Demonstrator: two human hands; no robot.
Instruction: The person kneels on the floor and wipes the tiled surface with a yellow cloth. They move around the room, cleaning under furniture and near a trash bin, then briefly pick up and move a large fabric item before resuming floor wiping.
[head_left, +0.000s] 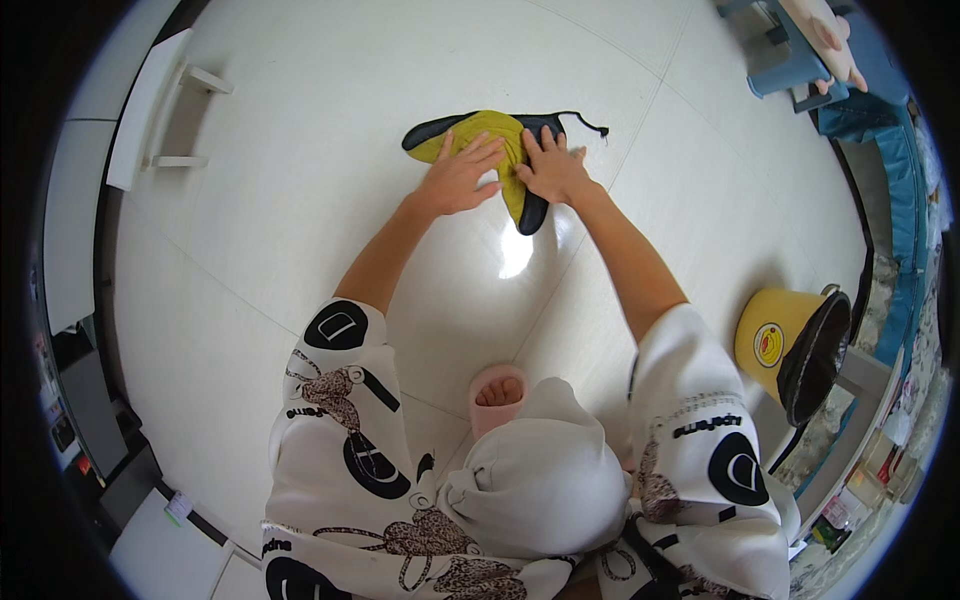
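A yellow-green and black fabric item (491, 135), perhaps a soft hat or bag, lies on the pale tiled floor (337, 150). A black cord (585, 118) trails from its right end. Flat on its left-middle part rests my left hand (463, 176), fingers spread. My right hand (553, 169) presses on the black part at the right, its fingers apart too. Neither hand grips the fabric. The underside of the item is hidden.
To the right stands a yellow bin (765, 337) with a black liner. Blue plastic stools (787, 71) are at the upper right. A small white stool (150, 112) lies at the upper left. A pink slipper (495, 409) on a foot is below the hands.
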